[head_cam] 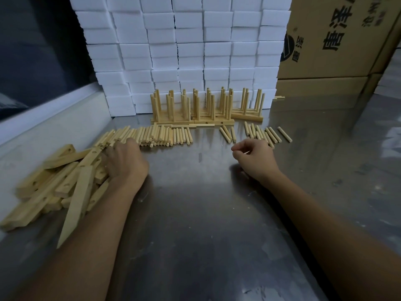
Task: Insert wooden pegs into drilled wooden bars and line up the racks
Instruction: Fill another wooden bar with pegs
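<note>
Left hand down on the pile of bars, grip hidden, cannot tell. Right hand curled loosely near loose pegs, holding nothing seen. Finished racks standing behind on the counter.

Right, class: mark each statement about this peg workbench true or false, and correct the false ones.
1. The left hand rests on the pile of bars. True.
2. The finished racks stand at the near edge of the table. False: they stand at the far side, against the white blocks.
3. The right hand holds a bar. False: it holds no bar; its fingers are curled near the loose pegs.
4. A big heap of pegs lies just beyond the left hand. True.
5. Cardboard boxes stand at the far right. True.
</note>
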The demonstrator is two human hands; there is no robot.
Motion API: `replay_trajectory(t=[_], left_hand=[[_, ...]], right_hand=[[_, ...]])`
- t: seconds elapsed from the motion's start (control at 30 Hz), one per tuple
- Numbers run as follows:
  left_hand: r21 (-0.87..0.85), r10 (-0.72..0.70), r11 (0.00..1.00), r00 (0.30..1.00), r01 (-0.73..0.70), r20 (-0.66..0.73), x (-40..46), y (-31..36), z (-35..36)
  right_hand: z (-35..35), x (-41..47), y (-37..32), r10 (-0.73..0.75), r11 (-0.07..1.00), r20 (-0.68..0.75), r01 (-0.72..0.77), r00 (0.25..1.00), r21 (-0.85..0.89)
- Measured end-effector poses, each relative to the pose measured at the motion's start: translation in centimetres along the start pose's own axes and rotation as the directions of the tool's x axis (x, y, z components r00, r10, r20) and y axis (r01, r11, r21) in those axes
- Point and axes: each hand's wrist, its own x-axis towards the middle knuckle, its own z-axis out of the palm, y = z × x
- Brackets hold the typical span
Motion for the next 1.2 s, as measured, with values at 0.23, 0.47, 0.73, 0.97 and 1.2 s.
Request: replay_trajectory(t=[0.23, 0.47, 0.73, 0.97, 1.2], left_hand=[[-0.167, 0.119, 0.976, 0.985, -0.140, -0.126, 0.0, 0.6, 0.3], [-0.327, 0.510, 0.700, 0.765, -0.635, -0.392, -2.1, 3.9, -0.9], [-0.467, 0.577, 0.454, 0.649, -0.759, -0.496, -5.4, 7.4, -1.5], [-0.830, 0.433, 0.451, 0.893, -0.328, -0.118, -5.2, 7.2, -0.7], [-0.956, 0.512, 0.213, 0.810, 0.202, 0.285, -4.7, 6.3, -0.6]], right_hand=[[-0.1, -0.2, -0.2, -0.010, 1.000, 0.015, 0.010, 1.000, -0.012], [0.1, -0.9, -1.5, -0.163, 0.986, -0.017, 0.164, 0.986, 0.029], [2.3, -2.1, -4.3, -0.182, 0.850, 0.124, 0.093, 0.975, 0.519], [1.8, -1.9, -4.2, -0.038, 0.761, 0.130, -0.056, 0.991, 0.646], [1.3, -2.0, -4.7, 0.060, 0.693, 0.177, -0.169, 0.982, 0.700]])
